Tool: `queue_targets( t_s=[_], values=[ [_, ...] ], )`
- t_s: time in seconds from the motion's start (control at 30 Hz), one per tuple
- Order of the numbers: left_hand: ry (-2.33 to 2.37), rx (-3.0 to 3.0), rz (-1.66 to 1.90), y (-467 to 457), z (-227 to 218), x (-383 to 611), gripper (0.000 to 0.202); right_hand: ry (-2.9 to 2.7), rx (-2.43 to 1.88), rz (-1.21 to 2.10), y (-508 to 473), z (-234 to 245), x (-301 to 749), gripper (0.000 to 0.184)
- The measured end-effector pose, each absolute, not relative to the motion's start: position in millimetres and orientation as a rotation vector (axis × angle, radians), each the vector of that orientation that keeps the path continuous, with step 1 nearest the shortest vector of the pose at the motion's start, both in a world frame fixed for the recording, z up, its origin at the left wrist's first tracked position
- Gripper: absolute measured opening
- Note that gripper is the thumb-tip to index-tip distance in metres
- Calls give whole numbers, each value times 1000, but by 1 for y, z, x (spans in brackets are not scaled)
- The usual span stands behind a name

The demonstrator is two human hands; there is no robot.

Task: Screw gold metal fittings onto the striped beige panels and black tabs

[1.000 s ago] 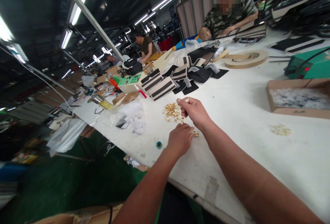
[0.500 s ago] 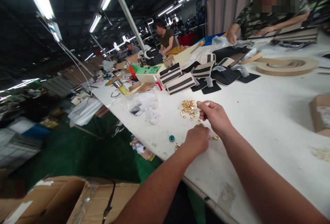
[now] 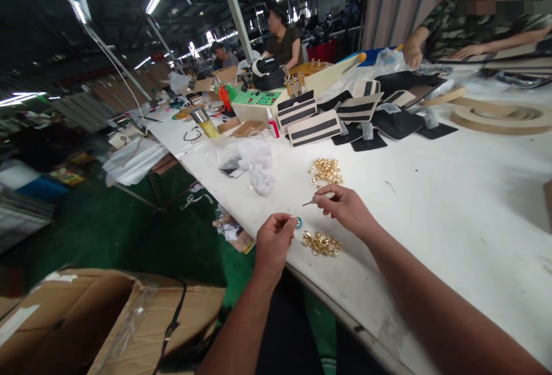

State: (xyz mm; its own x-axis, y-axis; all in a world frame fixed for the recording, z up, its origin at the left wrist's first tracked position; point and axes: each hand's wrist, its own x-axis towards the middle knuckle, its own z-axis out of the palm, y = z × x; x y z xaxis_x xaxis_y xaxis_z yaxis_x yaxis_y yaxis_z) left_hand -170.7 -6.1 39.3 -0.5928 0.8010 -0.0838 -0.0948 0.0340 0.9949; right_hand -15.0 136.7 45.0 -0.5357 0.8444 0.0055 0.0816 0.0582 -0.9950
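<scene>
My right hand (image 3: 340, 205) is closed around the pale handle of a thin tool with a slender dark tip (image 3: 307, 203), pointing left; whether it is a screwdriver or an awl I cannot tell. My left hand (image 3: 273, 243) pinches thumb and fingers together right beside a small round teal container (image 3: 299, 222), and whatever lies in the pinch is too small to make out. Below the right hand lies a pile of gold metal fittings (image 3: 321, 244). Just beyond it is a second pile of small gold pieces (image 3: 326, 171).
Crumpled white plastic (image 3: 261, 178) lies left on the white table (image 3: 431, 214). Behind stand striped panels (image 3: 314, 127), a red-and-white bottle (image 3: 273, 123) and a green-topped machine (image 3: 259, 102). A tape coil (image 3: 495, 119) and a co-worker (image 3: 483, 30) are at right; cardboard boxes (image 3: 116, 323) sit lower left.
My left hand has gone left from the gold fittings to the teal container, uncovering the near pile. My right hand has drawn back from the far pile, and its tool now shows.
</scene>
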Motion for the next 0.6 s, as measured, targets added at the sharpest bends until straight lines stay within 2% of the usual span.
queue_targets(
  t_s=[0.17, 0.4, 0.6],
  values=[
    [1474, 543, 1659, -31, 23, -172, 47, -2036, -960, 1417, 119, 28, -30, 30],
    [1428, 506, 1686, -31, 22, -175, 41, -2247, -978, 1176, 114, 25, -34, 20],
    [1362, 381, 1786, -21, 30, -175, 39, -2241, -1011, 1164, 116, 25, -35, 23]
  ],
)
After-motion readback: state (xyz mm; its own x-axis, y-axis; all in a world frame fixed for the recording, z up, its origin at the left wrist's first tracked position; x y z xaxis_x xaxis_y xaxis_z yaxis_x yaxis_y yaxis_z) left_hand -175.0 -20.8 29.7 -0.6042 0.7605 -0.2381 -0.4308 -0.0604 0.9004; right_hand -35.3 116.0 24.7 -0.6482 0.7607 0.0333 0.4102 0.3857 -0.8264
